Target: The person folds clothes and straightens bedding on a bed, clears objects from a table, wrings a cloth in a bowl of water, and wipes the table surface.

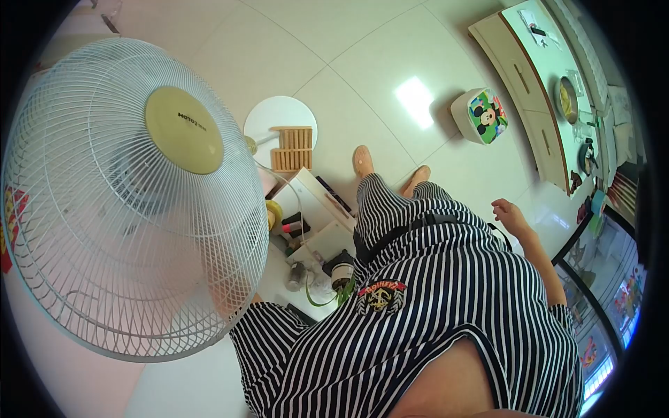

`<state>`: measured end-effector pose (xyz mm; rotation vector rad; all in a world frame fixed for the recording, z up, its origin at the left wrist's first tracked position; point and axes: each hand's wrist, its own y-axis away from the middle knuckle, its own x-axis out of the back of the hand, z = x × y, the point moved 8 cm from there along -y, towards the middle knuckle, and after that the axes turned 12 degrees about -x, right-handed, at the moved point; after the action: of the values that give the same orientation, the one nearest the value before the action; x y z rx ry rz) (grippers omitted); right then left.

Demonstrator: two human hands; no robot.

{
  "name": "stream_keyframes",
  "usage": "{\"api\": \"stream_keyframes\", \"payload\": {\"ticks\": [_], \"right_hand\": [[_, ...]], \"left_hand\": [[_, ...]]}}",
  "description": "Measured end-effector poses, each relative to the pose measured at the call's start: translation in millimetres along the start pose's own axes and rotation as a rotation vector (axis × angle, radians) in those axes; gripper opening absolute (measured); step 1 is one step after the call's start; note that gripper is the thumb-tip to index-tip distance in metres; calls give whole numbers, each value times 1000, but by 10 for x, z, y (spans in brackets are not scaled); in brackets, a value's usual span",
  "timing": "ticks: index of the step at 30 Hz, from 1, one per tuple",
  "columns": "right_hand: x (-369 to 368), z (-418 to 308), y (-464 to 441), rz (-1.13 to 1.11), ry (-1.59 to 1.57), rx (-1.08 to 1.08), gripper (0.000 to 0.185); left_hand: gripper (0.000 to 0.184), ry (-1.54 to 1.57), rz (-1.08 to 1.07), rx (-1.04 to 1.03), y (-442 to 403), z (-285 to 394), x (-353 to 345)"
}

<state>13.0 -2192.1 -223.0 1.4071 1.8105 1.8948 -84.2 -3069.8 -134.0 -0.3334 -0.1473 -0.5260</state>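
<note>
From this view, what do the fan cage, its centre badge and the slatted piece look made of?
Fan cage: probably painted metal wire, glossy, thin pale ribs. Centre badge: likely plastic, smooth gold, soft sheen. Slatted piece: perhaps wood or bamboo, matte brown strips; grain unreadable.

A home (electric fan [143, 198], low cabinet [533, 104])

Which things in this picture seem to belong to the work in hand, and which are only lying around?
Probably in the work:
Fan: the left arm goes behind it, though the left hand is unclear.

Probably only around:
Slatted wooden piece
Cartoon-topped stool or bin
Pan or bowl on the cabinet
</note>
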Motion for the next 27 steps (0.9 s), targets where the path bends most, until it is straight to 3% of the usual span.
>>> {"api": "stream_keyframes", "payload": {"ticks": [9, 15, 27], "right_hand": [[35, -373, -13, -9, 56, 27, 32], [-26, -191, 56, -11, 41, -4, 30], [-63, -487, -114, 21, 118, 61, 30]], "left_hand": [[52, -115, -31, 67, 299, -109, 345], [50, -225, -94, 148, 869, -231, 829], [47, -448, -376, 351, 2086, -864, 1234]]}}
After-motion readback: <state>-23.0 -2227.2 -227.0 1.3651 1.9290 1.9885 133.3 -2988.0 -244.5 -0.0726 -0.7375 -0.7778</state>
